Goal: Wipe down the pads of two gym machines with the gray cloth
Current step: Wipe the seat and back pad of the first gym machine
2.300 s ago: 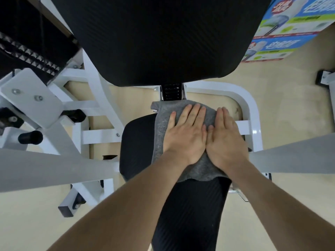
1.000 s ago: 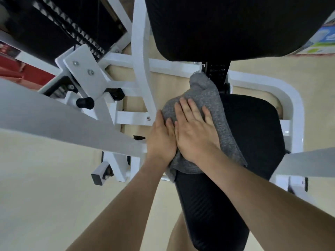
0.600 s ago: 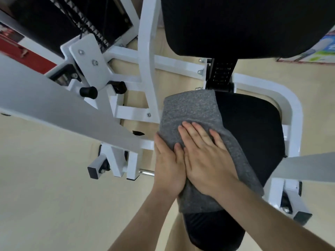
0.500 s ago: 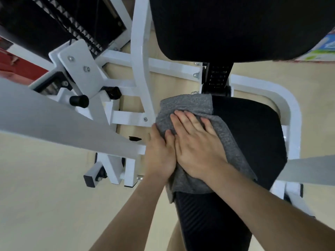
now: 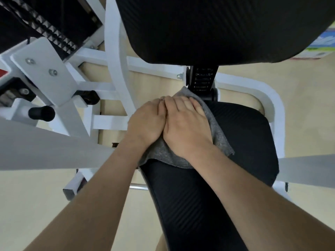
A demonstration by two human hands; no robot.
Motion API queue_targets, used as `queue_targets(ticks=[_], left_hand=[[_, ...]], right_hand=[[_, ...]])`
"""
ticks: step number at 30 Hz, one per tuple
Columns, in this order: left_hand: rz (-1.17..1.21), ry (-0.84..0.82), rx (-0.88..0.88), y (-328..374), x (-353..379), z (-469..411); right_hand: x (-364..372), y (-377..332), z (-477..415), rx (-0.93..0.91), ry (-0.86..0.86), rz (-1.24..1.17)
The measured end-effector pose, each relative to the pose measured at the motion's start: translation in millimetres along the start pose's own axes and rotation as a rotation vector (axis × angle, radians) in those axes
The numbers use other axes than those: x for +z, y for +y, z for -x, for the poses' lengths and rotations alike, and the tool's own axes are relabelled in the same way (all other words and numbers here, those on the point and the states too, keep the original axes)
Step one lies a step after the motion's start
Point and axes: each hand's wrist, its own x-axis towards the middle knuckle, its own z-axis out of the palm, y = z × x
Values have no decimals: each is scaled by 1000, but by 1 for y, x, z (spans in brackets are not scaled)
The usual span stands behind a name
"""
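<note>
Head view shows left hand and right hand pressed flat, side by side, on the gray cloth – soft, limp, light – at the seat pad's upper-left corner; palm pressure likely suits it best.

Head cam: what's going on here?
A person is wiping a gym machine's black seat pad with a gray cloth. The left hand and right hand press side by side, palms down, on the cloth at the pad's far left corner, near the seat post. The large back pad sits above; whether it has been wiped can't be told.
</note>
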Motion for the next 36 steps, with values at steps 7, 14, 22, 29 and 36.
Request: queue_targets(ticks=[7,14,22,29,36], left_hand=[[-432,72,229,33,25,12],[-462,59,315,82,59,14],[-518,-129,512,147,111,16],[-439,-87,688,131,109,19],[-454,-34,505,94,74,0]], right_hand=[[-22,44,20,67,-19,78],[-43,101,28,138,-17,123],[-42,145,78,729,84,-828],[-45,141,87,835,40,-931],[-62,117,7,376,-158,-209]])
